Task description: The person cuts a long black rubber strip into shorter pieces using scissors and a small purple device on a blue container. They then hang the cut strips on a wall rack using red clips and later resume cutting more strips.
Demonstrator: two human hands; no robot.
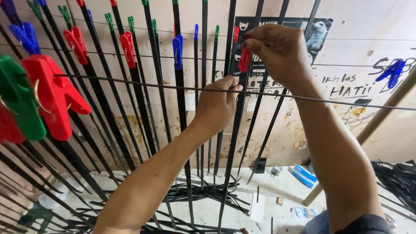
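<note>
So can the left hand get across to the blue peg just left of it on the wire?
Probably yes: the left hand is on a black strip at the wire, and the blue peg hangs close by, nothing between.

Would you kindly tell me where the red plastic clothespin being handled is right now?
The red plastic clothespin sits upper centre, pinched by the right hand, just above the left hand.
</note>
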